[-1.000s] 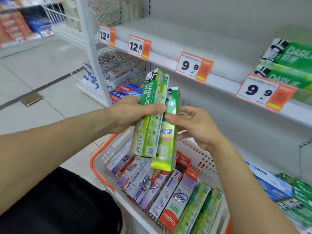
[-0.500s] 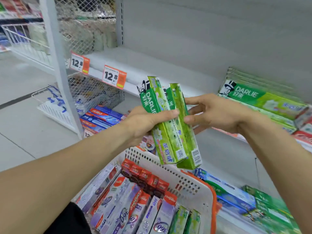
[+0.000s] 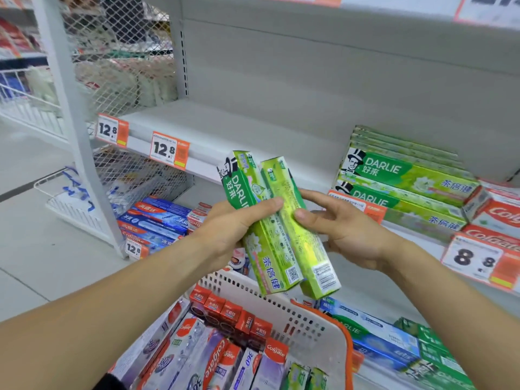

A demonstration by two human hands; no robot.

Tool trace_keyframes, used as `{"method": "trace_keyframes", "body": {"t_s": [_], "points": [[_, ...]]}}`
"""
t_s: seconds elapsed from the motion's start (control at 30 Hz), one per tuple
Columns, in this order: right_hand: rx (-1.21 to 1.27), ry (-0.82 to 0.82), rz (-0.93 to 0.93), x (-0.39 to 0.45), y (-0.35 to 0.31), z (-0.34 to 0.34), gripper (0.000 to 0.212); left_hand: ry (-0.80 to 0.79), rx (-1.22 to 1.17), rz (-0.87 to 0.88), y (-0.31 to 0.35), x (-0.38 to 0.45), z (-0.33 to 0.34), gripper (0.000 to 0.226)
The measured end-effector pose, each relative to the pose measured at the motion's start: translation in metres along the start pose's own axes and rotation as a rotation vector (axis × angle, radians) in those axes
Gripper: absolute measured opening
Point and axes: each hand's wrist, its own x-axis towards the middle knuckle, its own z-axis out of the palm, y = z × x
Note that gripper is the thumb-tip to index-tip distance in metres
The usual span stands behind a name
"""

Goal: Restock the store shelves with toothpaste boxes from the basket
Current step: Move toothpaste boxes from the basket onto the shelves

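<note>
A grey store shelf (image 3: pixel 225 128) spans the view, with a stack of green Darlie boxes (image 3: pixel 405 181) lying on it at right. Below, a white basket (image 3: pixel 318 330) with an orange rim holds Colgate boxes (image 3: pixel 222 361). Above the basket, two green toothpaste boxes (image 3: pixel 278 226) tilt side by side. The left hand (image 3: pixel 228 229) has its grip curled around them; the right hand (image 3: pixel 340 229) pinches the right-hand box with thumb and fingers
</note>
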Motion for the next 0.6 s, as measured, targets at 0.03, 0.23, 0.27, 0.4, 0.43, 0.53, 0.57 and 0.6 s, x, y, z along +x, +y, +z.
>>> {"method": "trace_keyframes", "body": {"t_s": [0.03, 0.23, 0.27, 0.4, 0.43, 0.53, 0.57, 0.6], "points": [[-0.093, 0.074, -0.032, -0.002, -0.002, 0.001, 0.047, -0.002, 0.005, -0.004, 0.000, 0.000, 0.001, 0.045], [-0.374, 0.408, -0.190, -0.001, 0.004, 0.014, 0.037, 0.018, 0.002, -0.037, -0.004, 0.001, 0.010, 0.054], [-0.406, 0.446, -0.197, 0.000, 0.007, 0.014, 0.046, 0.023, -0.003, -0.036, -0.004, 0.002, 0.011, 0.054], [-0.391, 0.515, -0.213, 0.003, 0.014, 0.013, 0.074, 0.004, 0.000, -0.018, -0.003, 0.003, 0.013, 0.048], [-0.396, 0.515, -0.211, 0.004, 0.014, 0.013, 0.075, 0.000, -0.003, -0.015, -0.003, 0.003, 0.014, 0.048], [-0.454, 0.494, -0.199, 0.004, 0.014, 0.013, 0.072, 0.002, -0.034, -0.006, -0.004, 0.005, 0.017, 0.049], [-0.463, 0.479, -0.198, 0.003, 0.014, 0.013, 0.073, 0.017, -0.047, -0.005, -0.004, 0.006, 0.017, 0.047], [-0.451, 0.446, -0.203, 0.003, 0.012, 0.012, 0.072, 0.039, -0.062, -0.005, -0.004, 0.007, 0.017, 0.043]]}}
